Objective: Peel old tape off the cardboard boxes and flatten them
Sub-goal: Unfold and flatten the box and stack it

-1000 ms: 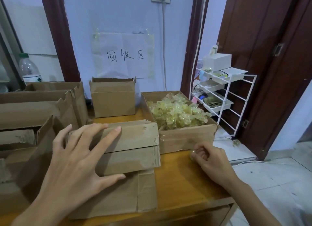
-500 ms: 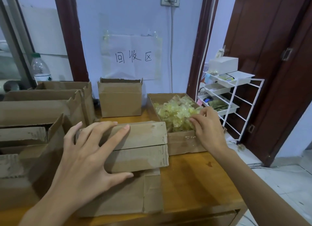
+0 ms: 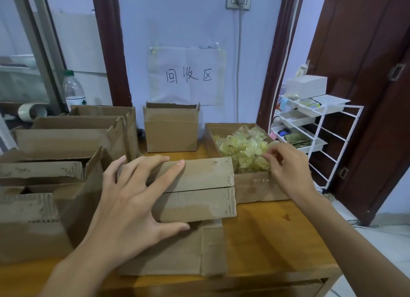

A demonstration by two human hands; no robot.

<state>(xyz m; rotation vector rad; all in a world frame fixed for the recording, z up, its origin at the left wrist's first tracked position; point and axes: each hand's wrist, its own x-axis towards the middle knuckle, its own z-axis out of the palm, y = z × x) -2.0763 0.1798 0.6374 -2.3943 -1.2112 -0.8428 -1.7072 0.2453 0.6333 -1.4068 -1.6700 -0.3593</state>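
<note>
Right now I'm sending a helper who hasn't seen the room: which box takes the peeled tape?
Find the handwritten paper sign on the wall above the wooden table. Below and right of it, at the table's right edge, sits an open cardboard box. It alone holds a heap of crumpled yellowish tape; the right hand hovers over it.

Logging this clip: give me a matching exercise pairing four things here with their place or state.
Things:
1. left hand
2. right hand
3. tape scraps
4. bottle

Places:
A. piled in the open box
B. standing at the far left, behind the boxes
C. spread on the closed box
D. at the scrap pile

Pairs: 1-C, 2-D, 3-A, 4-B
</note>
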